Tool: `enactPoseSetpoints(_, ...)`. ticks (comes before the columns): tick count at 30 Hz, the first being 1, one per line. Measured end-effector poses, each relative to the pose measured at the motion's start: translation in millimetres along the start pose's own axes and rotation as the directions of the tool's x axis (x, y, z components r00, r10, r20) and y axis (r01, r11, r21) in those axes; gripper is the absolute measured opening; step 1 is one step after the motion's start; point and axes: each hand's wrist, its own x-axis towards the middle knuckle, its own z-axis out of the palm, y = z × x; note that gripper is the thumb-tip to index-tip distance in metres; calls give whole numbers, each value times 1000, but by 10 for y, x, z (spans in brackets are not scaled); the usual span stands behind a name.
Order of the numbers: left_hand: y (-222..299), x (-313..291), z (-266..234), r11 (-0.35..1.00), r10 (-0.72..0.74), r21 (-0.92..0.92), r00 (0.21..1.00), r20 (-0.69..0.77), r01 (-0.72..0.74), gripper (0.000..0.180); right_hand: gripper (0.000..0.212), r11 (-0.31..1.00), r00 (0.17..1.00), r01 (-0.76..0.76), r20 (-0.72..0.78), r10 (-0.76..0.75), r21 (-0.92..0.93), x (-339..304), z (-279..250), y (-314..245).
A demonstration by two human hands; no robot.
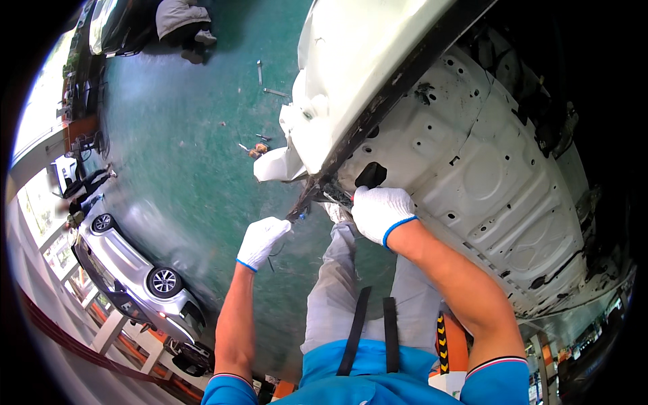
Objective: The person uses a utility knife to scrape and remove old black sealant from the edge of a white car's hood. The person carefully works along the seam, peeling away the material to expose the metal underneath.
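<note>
We note the car body (506,179) at right, its near corner (313,183) between the left hand (264,241) and right hand (383,214). Left of it, two long tools (260,73) lie on the floor (196,148); farther left, we see a parked car (137,264).

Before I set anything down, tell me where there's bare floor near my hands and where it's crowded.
Bare: the green floor between the silver car and your left hand, and farther up, left of the scattered tools. Crowded: the bent corner of the white car body, where your right hand and a shoe appear close together.
</note>
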Motion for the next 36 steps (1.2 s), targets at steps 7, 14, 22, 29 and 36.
enactPoseSetpoints(7,-19,-22,127,999,32,-27,999,-15,-32,25,23,999,999,-30,37,30,-14,-148,-295,10)
enactPoseSetpoints(14,-40,41,81,998,30,-48,999,-11,-31,27,25,998,999,20,-31,-22,-53,-11,-285,-28)
enactPoseSetpoints(22,-110,66,130,992,86,-86,996,-18,-88,29,26,998,999,-38,25,39,-58,98,-208,-132)
enactPoseSetpoints(29,-153,68,31,992,105,-67,994,-24,-106,29,25,996,989,10,150,4,-92,127,-332,-191)
enactPoseSetpoints(36,-138,24,43,994,96,-53,995,-13,-97,29,24,980,987,65,159,-35,-189,157,-370,-164)
